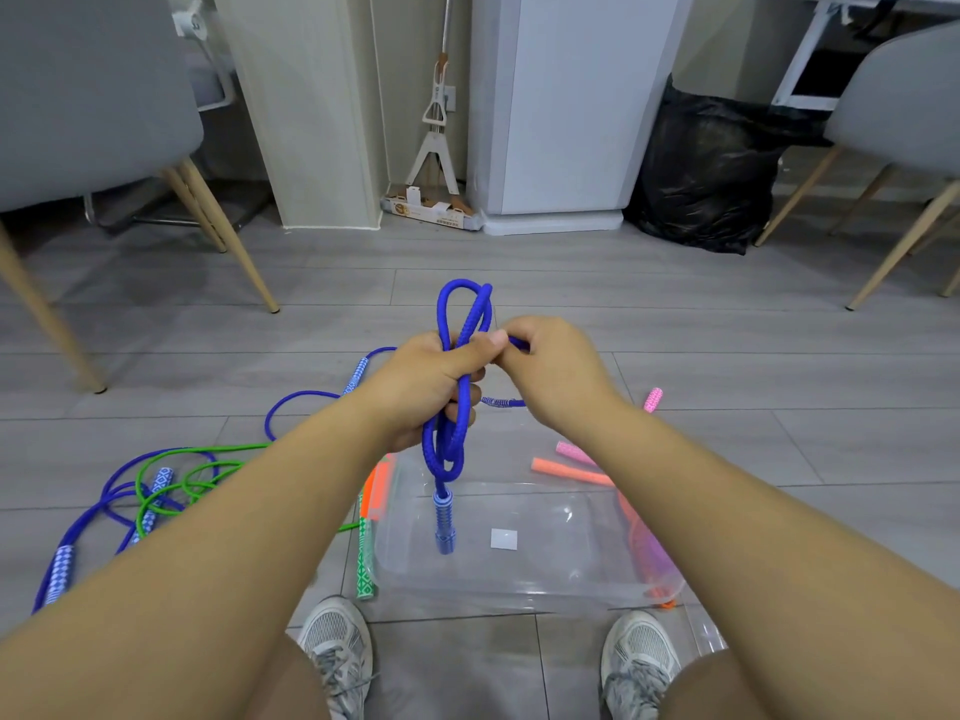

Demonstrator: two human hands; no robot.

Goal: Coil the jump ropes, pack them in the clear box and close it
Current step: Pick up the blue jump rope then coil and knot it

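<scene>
Grips the blue jump rope [448, 449] round its middle with the left hand [426, 389], fingers curled tight on the folded strands. Pinches one strand of the same rope with the right hand [553, 374], thumb and fingers closed on it, just beside the left thumb. Brings both hands together so that they touch, up in the air and out in front of the body. Holds the bundle upright, with two loops poking up above the hands and more loops hanging down under the left hand. Lets one blue-and-white handle [444, 522] dangle from the bottom of the bundle, straight down over the clear box [519, 597]; cannot tell if it touches the bottom. Has the box open on top, on the grey floor [519, 262], below the hands and just in front of two grey shoes [337, 646]. Has a second blue rope [117, 493] and a green rope [171, 472] tangled on the floor to the left, well apart from the hands. Has a green handle [365, 569] beside the box's left wall, and an orange handle [566, 470] and a pink handle [653, 399] on the floor to the right, near the right arm
</scene>
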